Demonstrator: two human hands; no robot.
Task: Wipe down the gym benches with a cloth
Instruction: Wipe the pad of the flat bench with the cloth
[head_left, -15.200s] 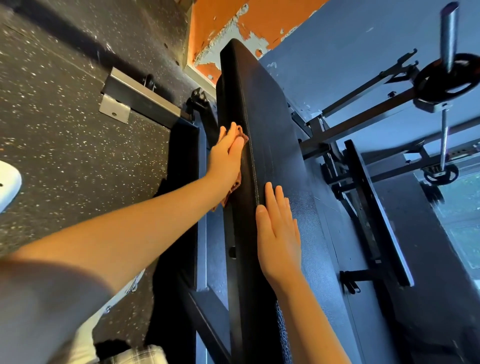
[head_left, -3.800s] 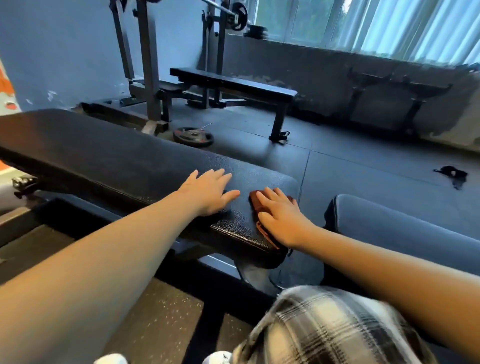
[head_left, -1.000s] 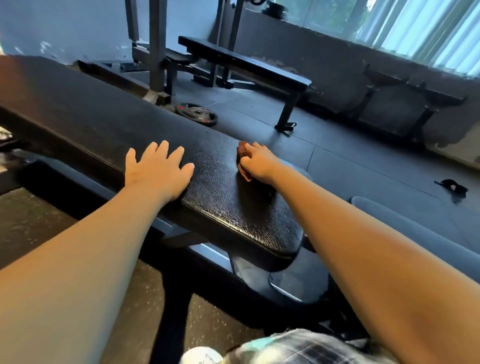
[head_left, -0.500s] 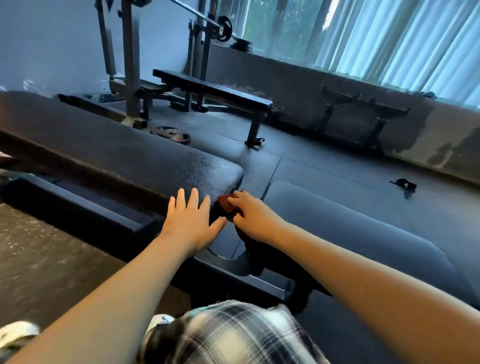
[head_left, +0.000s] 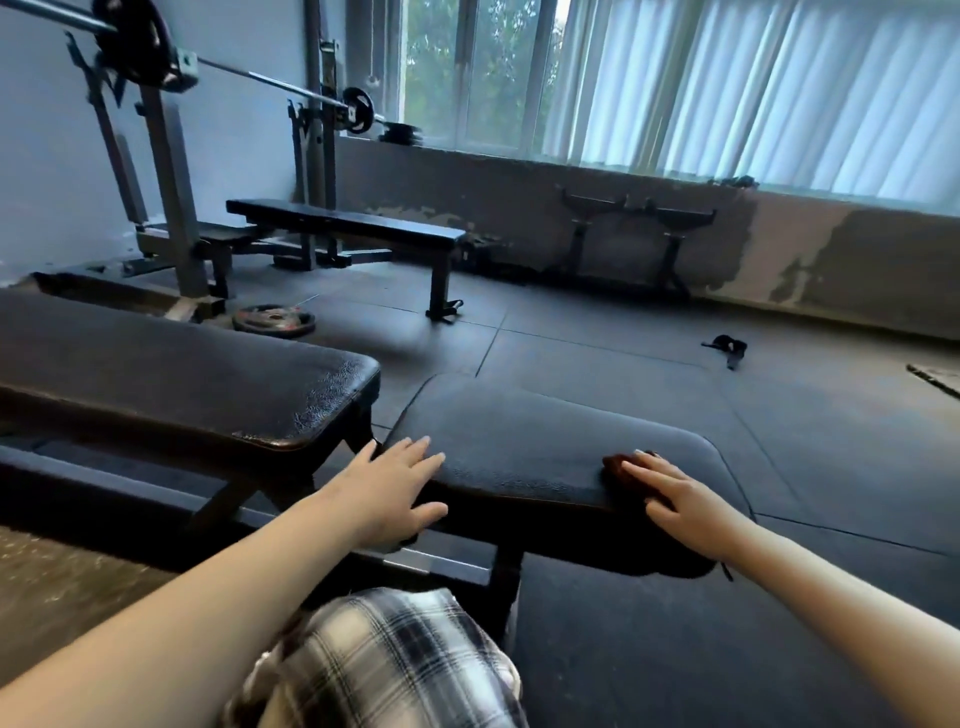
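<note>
- Step in hand, as I judged it: wiping the top of the seat pad (head_left: 545, 447).
- The cloth (head_left: 619, 466) lay on the pad's near right part, close to the front edge. My fingers covered most of it, and only a dark reddish bit showed past the fingertips.
- My right hand (head_left: 680, 501) lay flat on the cloth with straight fingers. It pressed down and closed round nothing.
- My left hand (head_left: 395, 493) rested on the pad's near left corner, fingers spread and straight, thumb along the front edge. It held nothing and, by my reading, served as a brace.
- Recommended method: even palm pressure with the cloth kept flat, not bunched.
- Passes should overlap from right to left and carry over the rounded front edge.
- The left hand would have to lift, or the patch under it would go unwiped.
- Pose: both forearms reached forward, roughly level and well apart, wrists low to the pad.
- The long pad (head_left: 182, 384) stood just beside, to the left, and the far bench (head_left: 353, 228) by the rack. I could not tell whether either was clean.
</note>
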